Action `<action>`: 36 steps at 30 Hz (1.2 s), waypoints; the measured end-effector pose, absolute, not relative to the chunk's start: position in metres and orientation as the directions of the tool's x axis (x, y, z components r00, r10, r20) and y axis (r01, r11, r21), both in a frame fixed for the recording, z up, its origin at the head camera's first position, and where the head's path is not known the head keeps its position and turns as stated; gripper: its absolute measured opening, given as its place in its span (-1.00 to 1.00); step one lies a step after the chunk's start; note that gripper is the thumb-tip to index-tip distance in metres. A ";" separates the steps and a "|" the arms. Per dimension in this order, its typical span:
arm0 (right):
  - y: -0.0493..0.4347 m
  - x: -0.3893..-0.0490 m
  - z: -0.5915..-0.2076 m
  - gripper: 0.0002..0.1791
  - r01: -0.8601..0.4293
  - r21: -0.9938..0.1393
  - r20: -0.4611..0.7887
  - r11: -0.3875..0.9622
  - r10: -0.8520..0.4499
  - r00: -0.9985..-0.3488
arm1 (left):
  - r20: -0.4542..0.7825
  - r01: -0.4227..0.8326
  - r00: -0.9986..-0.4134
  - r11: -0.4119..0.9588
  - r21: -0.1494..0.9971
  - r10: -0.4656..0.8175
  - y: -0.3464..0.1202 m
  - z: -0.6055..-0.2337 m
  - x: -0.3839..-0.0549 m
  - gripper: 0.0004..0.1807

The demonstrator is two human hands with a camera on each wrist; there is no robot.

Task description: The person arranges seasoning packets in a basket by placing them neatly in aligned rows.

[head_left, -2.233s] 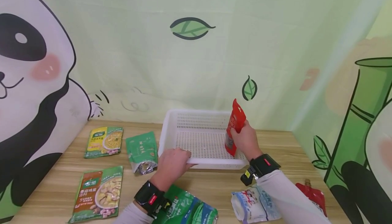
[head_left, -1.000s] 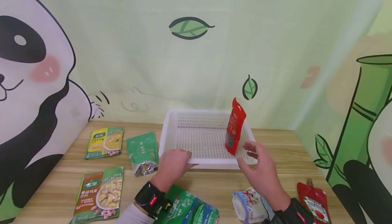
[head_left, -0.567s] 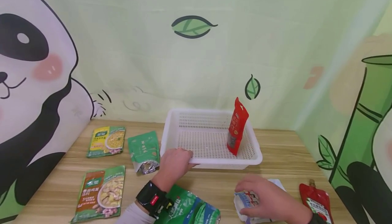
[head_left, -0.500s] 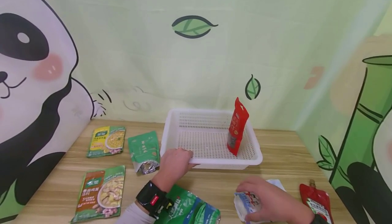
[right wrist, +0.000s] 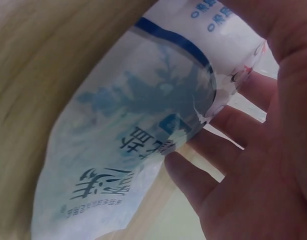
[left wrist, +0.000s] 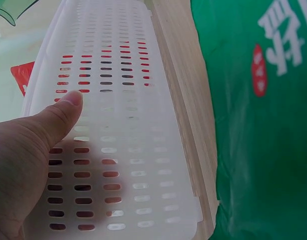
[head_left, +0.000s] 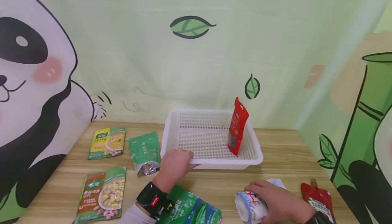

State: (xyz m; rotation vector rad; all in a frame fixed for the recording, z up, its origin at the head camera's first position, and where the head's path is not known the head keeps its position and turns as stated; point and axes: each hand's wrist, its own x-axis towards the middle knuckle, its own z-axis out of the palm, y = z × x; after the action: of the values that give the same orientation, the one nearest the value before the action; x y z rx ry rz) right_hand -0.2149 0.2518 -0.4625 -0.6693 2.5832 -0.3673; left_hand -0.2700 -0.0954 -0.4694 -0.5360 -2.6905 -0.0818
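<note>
The white, glossy plastic pouch with blue trim [head_left: 251, 205] is laid on its side on the light wood-grain table [head_left: 280, 149], at five o'clock from the white rectangular plastic basket [head_left: 211, 161]. Its rounded base is turned toward nine o'clock; a curved dark-blue band, pale-blue leafy patterning and dark printed characters are shown in the right wrist view, and small red printing is seen on its upper face. The pouch is gripped by the right hand [head_left: 277, 200], the fingers being bent around it. The basket's near rim is gripped at seven o'clock by the left hand [head_left: 177, 165], the thumb being pressed to the outer wall and the fingers hooked inside. The basket's floor and walls are pierced by slots, and in it, toward three o'clock, a slim red plastic pouch [head_left: 237, 127] is stood on end, its top raised above the rim. Around the basket are set a red spouted pouch [head_left: 318, 200] at four o'clock, a large green-and-blue pouch [head_left: 183, 205] near seven, a brown-and-green flat packet [head_left: 101, 195] at eight, and, toward nine, a green foil-bottomed pouch [head_left: 144, 150] and a yellow-and-green flat packet [head_left: 107, 143].
</note>
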 end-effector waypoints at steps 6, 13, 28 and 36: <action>0.253 -0.215 -0.463 -0.07 -0.421 -0.366 -0.321 0.830 -0.537 -0.780 | 0.386 0.379 -0.852 0.925 -0.011 0.354 -0.095 -0.471 -0.271 -0.59; 0.254 -0.218 -0.467 -0.27 -0.415 -0.405 -0.316 0.814 -0.551 -0.772 | 0.356 0.375 -0.865 0.927 -0.006 0.352 -0.094 -0.470 -0.271 -0.59; 0.249 -0.220 -0.463 -0.58 -0.491 -0.334 -0.258 0.804 -0.579 -0.773 | 0.364 0.391 -0.854 0.920 -0.022 0.372 -0.095 -0.472 -0.272 -0.58; 0.247 -0.219 -0.455 -0.63 -0.496 -0.322 -0.269 0.806 -0.581 -0.769 | 0.431 0.453 -0.809 0.891 0.024 0.399 -0.099 -0.469 -0.268 -0.57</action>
State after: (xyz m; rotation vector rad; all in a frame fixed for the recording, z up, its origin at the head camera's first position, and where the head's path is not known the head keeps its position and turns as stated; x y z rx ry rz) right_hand -0.2189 0.2466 -0.4546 -0.8150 2.6361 -0.3306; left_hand -0.2677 -0.0990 -0.4690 -0.6232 -2.6359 -0.1742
